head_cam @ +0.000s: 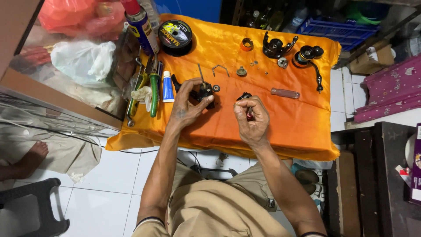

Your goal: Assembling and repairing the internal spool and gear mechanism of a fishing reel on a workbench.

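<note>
Left hand (186,105): fingers closed around the reel body (205,92), holding it just above the cloth (280,127).
Right hand (251,117): fingertips pinched together on a small part (245,97), dark with a reddish bit below; too small to identify further.
Hands: apart, side by side, each clamped on its own piece.
Reel body, place: in the left hand, just left of the right hand, over the middle of the tabletop.
Reel body, look: black, compact, blocky, with a thin shaft standing upright from its top.
Reel body, handling (judged): stiff and fairly light; possibly greasy, so slippery. Grip the housing, not the thin shaft, which looks bendable.
Small part, handling (judged): very light, easy to drop; fingertip pinch suits it.
Left of left hand: white-and-blue tube (167,86), green-handled pliers (154,87).
Right of right hand: clear-handled tool (285,93).
Beyond hands: small loose pieces (241,71), orange ring (247,44).
Far edge: line spool (175,35), spray can (140,26), black rotor (276,46), crank handle (309,59).
</note>
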